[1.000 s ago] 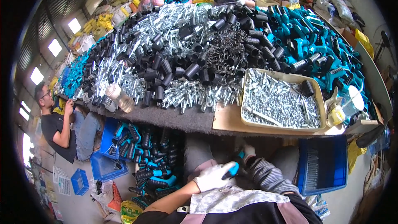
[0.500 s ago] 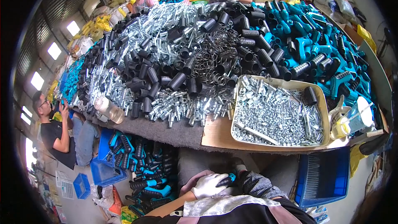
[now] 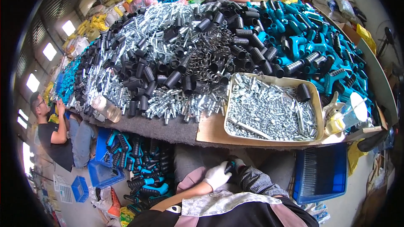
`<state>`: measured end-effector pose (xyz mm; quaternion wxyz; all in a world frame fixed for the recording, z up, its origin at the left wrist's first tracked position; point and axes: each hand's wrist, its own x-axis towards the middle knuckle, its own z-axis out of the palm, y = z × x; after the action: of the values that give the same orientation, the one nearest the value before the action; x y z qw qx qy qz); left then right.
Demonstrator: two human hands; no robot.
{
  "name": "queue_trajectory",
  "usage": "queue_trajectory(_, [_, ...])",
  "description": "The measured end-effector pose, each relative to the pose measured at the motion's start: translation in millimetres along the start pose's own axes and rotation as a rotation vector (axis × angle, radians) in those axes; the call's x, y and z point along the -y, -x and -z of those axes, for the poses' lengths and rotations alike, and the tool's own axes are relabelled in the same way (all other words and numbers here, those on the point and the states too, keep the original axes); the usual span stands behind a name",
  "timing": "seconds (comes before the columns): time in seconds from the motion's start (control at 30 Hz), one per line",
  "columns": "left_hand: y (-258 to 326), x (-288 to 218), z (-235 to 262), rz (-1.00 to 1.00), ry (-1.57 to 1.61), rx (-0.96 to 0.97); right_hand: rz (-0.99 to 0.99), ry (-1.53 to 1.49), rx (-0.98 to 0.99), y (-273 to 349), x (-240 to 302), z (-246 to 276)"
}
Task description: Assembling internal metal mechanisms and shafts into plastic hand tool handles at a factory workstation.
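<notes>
Low over my lap, my left hand (image 3: pixel 218 175) wears a white glove and its fingers are closed round a small teal-and-black handle piece (image 3: pixel 229 167). Only the piece's end shows past the glove. My right forearm is in a black-and-white checked sleeve (image 3: pixel 261 181); its cuff ends close to that piece. My right hand is mostly hidden beyond the cuff, so its fingers cannot be read. To the left of my lap lies a heap of teal-and-black handles (image 3: pixel 153 189).
The table edge (image 3: pixel 168 136) runs ahead, heaped with black tubes (image 3: pixel 172 80), springs (image 3: pixel 206 59), metal parts and teal housings (image 3: pixel 299 46). A cream tray (image 3: pixel 320 126) holds small metal pieces. Nearby stand a plastic cup (image 3: pixel 351 111), a bottle (image 3: pixel 107 109) and a blue crate (image 3: pixel 322 176). Other people are around.
The view has shifted, so the table appears slightly further left and higher. My left hand has moved a little rightward, and less of the handle piece shows.
</notes>
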<state>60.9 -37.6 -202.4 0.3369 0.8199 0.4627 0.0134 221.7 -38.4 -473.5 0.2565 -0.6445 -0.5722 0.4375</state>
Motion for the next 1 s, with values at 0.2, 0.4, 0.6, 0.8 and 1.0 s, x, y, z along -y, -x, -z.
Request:
queue_trajectory(0.2, [-10.4, 14.3, 7.7, 0.089, 0.060, 0.177, -0.071, -0.242, -0.170, 46.2, 181.7, 91.9])
queue_trajectory(0.4, [-29.0, 19.1, -31.6, 0.175, 0.125, 0.076, 0.017, 0.313, -0.412, 32.7, 150.7, 49.7])
queue_trajectory(0.6, [-21.1, 2.5, 13.5, 0.036, 0.042, 0.305, -0.076, -0.204, -0.370, 43.7, 208.7, 86.9])
queue_trajectory(0.8, [-34.2, 27.2, -11.7, 0.097, 0.169, 0.131, 0.050, 0.408, -0.264, 17.7, 171.1, 61.0])
queue_trajectory(1.0, [-31.3, 42.2, -72.0, 0.196, 0.170, 0.024, -0.074, 0.014, -0.524, 24.5, 150.1, 40.5])
